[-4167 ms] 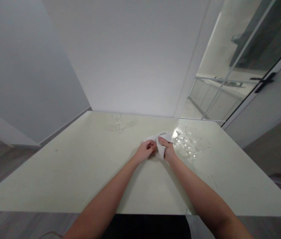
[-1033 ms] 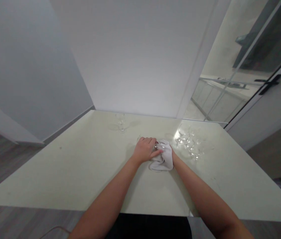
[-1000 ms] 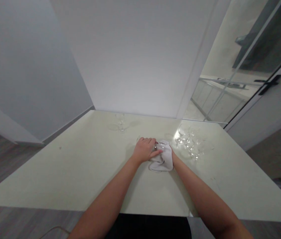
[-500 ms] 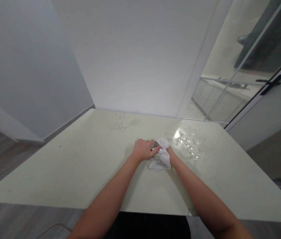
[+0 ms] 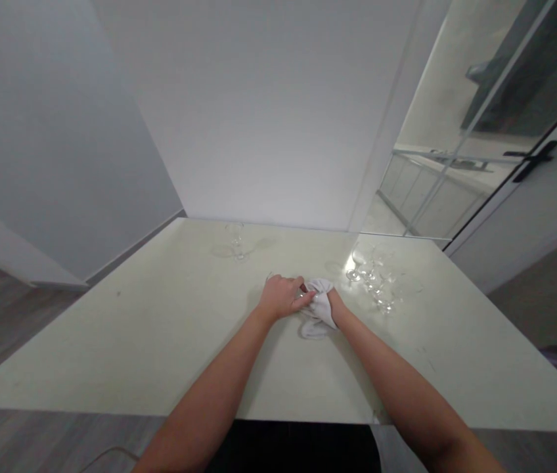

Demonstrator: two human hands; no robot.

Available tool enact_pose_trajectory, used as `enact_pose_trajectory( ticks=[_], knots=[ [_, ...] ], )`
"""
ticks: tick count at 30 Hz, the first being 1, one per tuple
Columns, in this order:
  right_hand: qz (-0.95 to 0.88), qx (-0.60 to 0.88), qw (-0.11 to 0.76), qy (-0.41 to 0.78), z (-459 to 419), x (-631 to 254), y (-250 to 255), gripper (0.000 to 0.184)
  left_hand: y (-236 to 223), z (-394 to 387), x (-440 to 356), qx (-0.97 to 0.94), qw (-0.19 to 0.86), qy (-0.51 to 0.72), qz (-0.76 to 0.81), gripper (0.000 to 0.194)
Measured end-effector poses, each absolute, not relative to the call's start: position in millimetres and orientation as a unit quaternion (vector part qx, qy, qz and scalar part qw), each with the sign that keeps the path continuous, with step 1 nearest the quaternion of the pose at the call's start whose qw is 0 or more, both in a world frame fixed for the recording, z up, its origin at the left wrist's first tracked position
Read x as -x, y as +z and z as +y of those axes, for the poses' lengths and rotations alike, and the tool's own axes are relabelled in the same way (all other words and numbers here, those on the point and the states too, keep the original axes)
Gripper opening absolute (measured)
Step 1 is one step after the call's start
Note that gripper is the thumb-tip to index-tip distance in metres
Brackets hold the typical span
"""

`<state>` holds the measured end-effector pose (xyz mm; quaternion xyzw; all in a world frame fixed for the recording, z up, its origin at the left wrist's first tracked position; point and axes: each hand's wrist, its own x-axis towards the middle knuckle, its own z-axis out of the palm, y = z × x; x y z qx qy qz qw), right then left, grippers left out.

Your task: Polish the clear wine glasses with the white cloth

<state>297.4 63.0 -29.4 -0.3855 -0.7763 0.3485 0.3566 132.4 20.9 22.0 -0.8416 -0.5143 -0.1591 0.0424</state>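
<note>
Over the middle of the pale table (image 5: 111, 341), my left hand (image 5: 281, 297) is wrapped round a clear glass, most of it hidden by the fingers. My right hand (image 5: 334, 307) is almost wholly covered by a white cloth (image 5: 318, 309), which is bunched against the glass. The two hands touch each other just above the table top.
Several clear stemmed glasses (image 5: 374, 279) stand close together to the right of my hands. One more glass (image 5: 236, 240) stands alone at the far side near the white wall. A glass door with a black handle (image 5: 529, 161) is at the right.
4.2 s ago both hands held only the cloth. The left hand has since closed on a glass, and the cloth has shifted and bunched tighter against it over the last second.
</note>
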Motion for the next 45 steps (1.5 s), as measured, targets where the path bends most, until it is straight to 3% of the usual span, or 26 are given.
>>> enact_pose_trajectory(
  ticks=[11, 15, 18, 21, 25, 29, 34, 40, 45],
  knots=[
    [-0.741, 0.364, 0.334, 0.455, 66, -296, -33, 0.037, 22, 23, -128, 0.829, 0.053, -0.151, -0.536, 0.059],
    [-0.688, 0.362, 0.379, 0.501, 64, -299, -24, 0.036, 20, 24, -125, 0.814, 0.034, -0.195, -0.546, 0.054],
    [-0.663, 0.383, 0.421, 0.486, 66, -302, -26, 0.029, 17, 26, -121, 0.778, -0.035, -0.285, -0.559, 0.051],
    [-0.602, 0.415, 0.464, 0.499, 69, -304, -30, 0.023, 12, 31, -120, 0.713, -0.204, -0.439, -0.507, 0.057],
    [-0.558, 0.430, 0.489, 0.515, 64, -302, -32, 0.038, 7, 41, -128, 0.582, -0.392, -0.565, -0.436, 0.065],
    [-0.593, 0.434, 0.479, 0.480, 50, -293, -26, 0.038, 7, 43, -136, 0.571, -0.390, -0.594, -0.411, 0.057],
    [-0.666, 0.377, 0.455, 0.456, 35, -282, -19, 0.032, 6, 37, -139, 0.594, -0.434, -0.541, -0.406, 0.066],
    [-0.545, 0.371, 0.404, 0.634, 33, -288, -16, 0.035, 3, 37, -138, 0.586, -0.516, -0.516, -0.352, 0.072],
    [-0.525, 0.398, 0.429, 0.617, 31, -279, -15, 0.036, 6, 38, -136, 0.538, -0.503, -0.554, -0.389, 0.058]
  ],
)
